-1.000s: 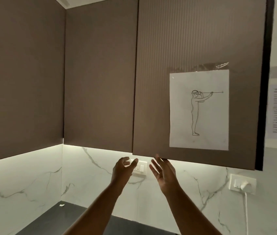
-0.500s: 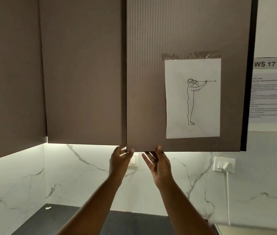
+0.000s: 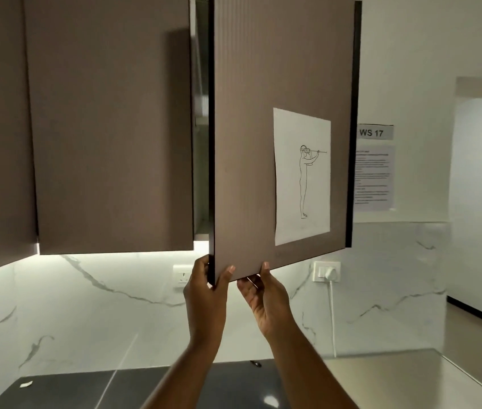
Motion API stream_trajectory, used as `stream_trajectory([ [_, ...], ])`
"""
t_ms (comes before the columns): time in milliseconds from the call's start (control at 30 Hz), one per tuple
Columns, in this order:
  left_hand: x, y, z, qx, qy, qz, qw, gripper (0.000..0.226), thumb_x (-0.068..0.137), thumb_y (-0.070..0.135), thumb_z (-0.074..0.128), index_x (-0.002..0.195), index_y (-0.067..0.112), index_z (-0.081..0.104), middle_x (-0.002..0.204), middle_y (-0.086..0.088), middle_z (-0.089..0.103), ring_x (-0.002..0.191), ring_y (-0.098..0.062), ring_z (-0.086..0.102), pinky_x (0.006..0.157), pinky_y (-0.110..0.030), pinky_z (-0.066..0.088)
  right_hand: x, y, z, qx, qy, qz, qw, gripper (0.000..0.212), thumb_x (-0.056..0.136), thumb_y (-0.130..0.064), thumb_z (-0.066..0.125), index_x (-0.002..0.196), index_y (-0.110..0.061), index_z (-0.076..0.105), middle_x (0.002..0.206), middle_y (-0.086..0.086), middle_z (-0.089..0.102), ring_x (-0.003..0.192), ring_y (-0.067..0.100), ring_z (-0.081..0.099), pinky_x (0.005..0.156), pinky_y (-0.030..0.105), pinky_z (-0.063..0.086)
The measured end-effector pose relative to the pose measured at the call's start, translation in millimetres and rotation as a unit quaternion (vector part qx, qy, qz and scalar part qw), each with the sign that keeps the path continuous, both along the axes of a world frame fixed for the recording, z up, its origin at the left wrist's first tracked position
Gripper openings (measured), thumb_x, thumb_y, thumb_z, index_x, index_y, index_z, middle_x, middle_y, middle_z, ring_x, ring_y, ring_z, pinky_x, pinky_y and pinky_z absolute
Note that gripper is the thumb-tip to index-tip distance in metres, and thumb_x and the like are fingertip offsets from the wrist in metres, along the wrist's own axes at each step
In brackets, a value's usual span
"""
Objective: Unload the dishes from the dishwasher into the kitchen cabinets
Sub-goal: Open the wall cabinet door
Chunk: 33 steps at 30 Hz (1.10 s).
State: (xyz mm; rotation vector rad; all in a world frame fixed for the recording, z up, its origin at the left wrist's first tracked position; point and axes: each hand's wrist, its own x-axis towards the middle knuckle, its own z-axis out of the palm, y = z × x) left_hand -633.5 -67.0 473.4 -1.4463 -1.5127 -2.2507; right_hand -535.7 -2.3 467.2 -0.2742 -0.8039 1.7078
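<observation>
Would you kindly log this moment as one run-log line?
phase: opening cabinet | cabinet door: ajar, hinged on its right | left hand: grip on lower left corner | right hand: under bottom edge | dishes: none in view

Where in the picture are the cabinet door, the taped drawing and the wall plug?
cabinet door [image 3: 242, 143]: head view, bare front panel.
taped drawing [image 3: 290, 202]: head view, blank paper left of the figure.
wall plug [image 3: 332, 272]: head view, plug body.

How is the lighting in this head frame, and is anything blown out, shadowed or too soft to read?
Head view: under-cabinet strip light blows out against the white marble backsplash; the ribbed brown cabinet door, gripped at its bottom edge by the left hand and right hand, shadows the neighbouring plain brown door; the small text on the wall notice is unreadable; the worktop shows glare.
</observation>
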Motion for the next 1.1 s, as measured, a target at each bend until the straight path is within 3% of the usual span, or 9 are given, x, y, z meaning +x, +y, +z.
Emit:
stream_trajectory([
  [333,91,-48,-8,0.021,0.053,0.029,0.998,0.032,0.083,0.031,0.075,0.109,0.025,0.056,0.099,0.022,0.063,0.084,0.005,0.063,0.07,0.002,0.044,71,-44,-1,-0.031,-0.029,-0.014,0.999,0.036,0.095,-0.037,0.056,0.12,-0.012,0.061,0.111,0.012,0.074,0.108,0.033,0.069,0.101,0.048,0.051],
  [500,156,-67,-8,0.018,0.068,0.067,0.995,0.037,0.079,0.035,0.077,0.109,0.021,0.059,0.102,0.012,0.068,0.088,-0.005,0.065,0.077,-0.006,0.047,136,-64,2,-0.034,-0.147,-0.088,0.985,0.033,0.093,-0.037,0.063,0.112,-0.01,0.068,0.105,0.011,0.074,0.101,0.029,0.069,0.071,0.028,0.057],
  [567,186,-77,-7,0.021,0.073,0.067,0.995,0.037,0.079,0.033,0.079,0.108,0.022,0.059,0.1,0.014,0.067,0.087,-0.002,0.064,0.077,-0.007,0.049,166,-77,6,0.004,-0.208,-0.197,0.958,0.028,0.089,-0.029,0.071,0.111,-0.012,0.066,0.105,0.007,0.072,0.096,0.024,0.069,0.071,0.03,0.059],
  [667,225,-84,-6,0.014,0.065,0.053,0.996,0.036,0.078,0.029,0.08,0.106,0.025,0.058,0.098,0.02,0.062,0.084,0.012,0.059,0.073,0.001,0.046,210,-103,21,0.146,-0.273,-0.338,0.889,0.024,0.091,-0.029,0.069,0.113,-0.022,0.063,0.112,-0.005,0.067,0.105,0.016,0.065,0.091,0.034,0.057],
  [800,278,-88,-6,0.033,0.043,-0.003,0.999,0.01,0.094,0.026,0.063,0.101,0.032,0.061,0.102,0.013,0.07,0.09,-0.004,0.069,0.074,-0.009,0.053,252,-143,43,0.272,-0.241,-0.347,0.865,0.037,0.093,-0.043,0.058,0.125,-0.024,0.062,0.119,-0.011,0.068,0.108,0.004,0.065,0.091,0.018,0.055],
  [900,313,-88,-6,0.027,0.062,0.008,0.998,0.023,0.102,0.037,0.043,0.107,0.037,0.065,0.108,0.008,0.072,0.101,-0.013,0.069,0.076,-0.022,0.057,271,-157,48,0.314,-0.279,-0.364,0.831,0.053,0.087,-0.052,0.063,0.136,-0.03,0.056,0.122,-0.022,0.064,0.107,-0.006,0.062,0.094,0.015,0.05],
  [1000,339,-86,-4,0.01,0.125,0.074,0.989,0.028,0.096,0.054,0.04,0.111,0.036,0.055,0.103,0.014,0.065,0.09,-0.008,0.067,0.078,-0.025,0.058,296,-150,44,0.324,-0.31,-0.386,0.806,0.053,0.092,-0.028,0.068,0.142,-0.033,0.051,0.114,-0.042,0.051,0.093,-0.026,0.054,0.093,0.008,0.046],
  [1067,357,-84,0,0.004,0.127,0.077,0.989,0.052,0.088,0.069,0.029,0.108,0.026,0.052,0.099,0.006,0.063,0.082,-0.013,0.066,0.073,-0.033,0.06,314,-140,41,0.325,-0.315,-0.39,0.802,0.052,0.094,-0.016,0.066,0.142,-0.032,0.051,0.114,-0.045,0.048,0.095,-0.027,0.054,0.096,0.014,0.048],
  [1100,364,-81,1,-0.013,0.119,0.078,0.99,0.047,0.091,0.064,0.033,0.108,0.024,0.052,0.099,0.006,0.062,0.081,-0.013,0.066,0.072,-0.032,0.06,322,-135,41,0.325,-0.32,-0.397,0.797,0.052,0.094,-0.015,0.065,0.142,-0.032,0.051,0.114,-0.046,0.047,0.094,-0.027,0.054,0.096,0.013,0.047],
])
